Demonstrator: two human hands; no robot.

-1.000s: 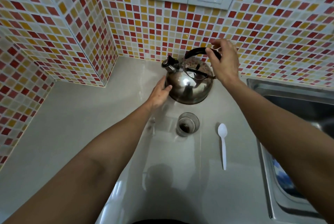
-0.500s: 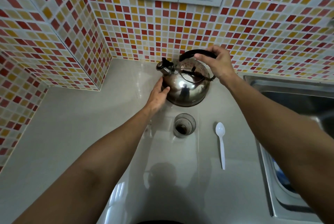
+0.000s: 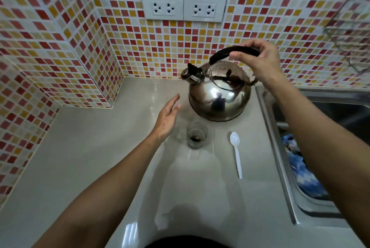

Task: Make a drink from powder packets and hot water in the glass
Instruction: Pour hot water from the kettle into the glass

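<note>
The right hand (image 3: pixel 260 61) is wrapped around the black handle (image 3: pixel 224 52) of a steel kettle (image 3: pixel 219 95), fingers curled over the top of the arch and thumb forward. The kettle sits near the back of the pale tabletop (image 3: pixel 90 157), close to the tiled wall (image 3: pixel 140 47), with its capped spout (image 3: pixel 190 73) pointing left; whether its base rests on the surface or is just lifted is hard to tell from this angle. The left hand (image 3: pixel 167 117) hovers flat and released, fingers extended toward the kettle's lower left side but clear of it. Just in front of the kettle stands a small clear glass (image 3: pixel 196 135) with a little dark material at the bottom. A white plastic spoon (image 3: pixel 236 153) lies to the right of the glass, bowl toward the kettle, handle toward the person. Further right is a steel sink (image 3: pixel 284 167) holding a blue-and-white item (image 3: pixel 300 167). Two white double sockets (image 3: pixel 184 7) are set in the wall above.
</note>
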